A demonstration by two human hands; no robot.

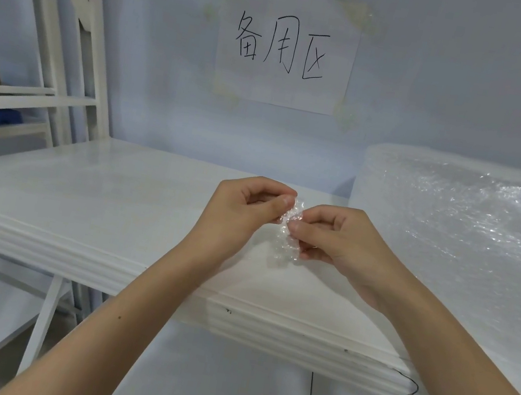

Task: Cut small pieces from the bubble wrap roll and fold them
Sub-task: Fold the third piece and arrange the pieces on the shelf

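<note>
bubble wrap piece (pixel 288 233) | pinched by left hand (pixel 243 210), right hand (pixel 334 241) fingers | roll (pixel 464 240) right

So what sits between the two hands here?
In the head view, a small bubble wrap piece spans the gap; the left hand and right hand each pinch it above the white table.

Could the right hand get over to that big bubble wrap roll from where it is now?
Probably yes. The roll lies just to the right of the right hand, with nothing between them, but that hand is pinching the small bubble wrap piece together with the left hand.
</note>
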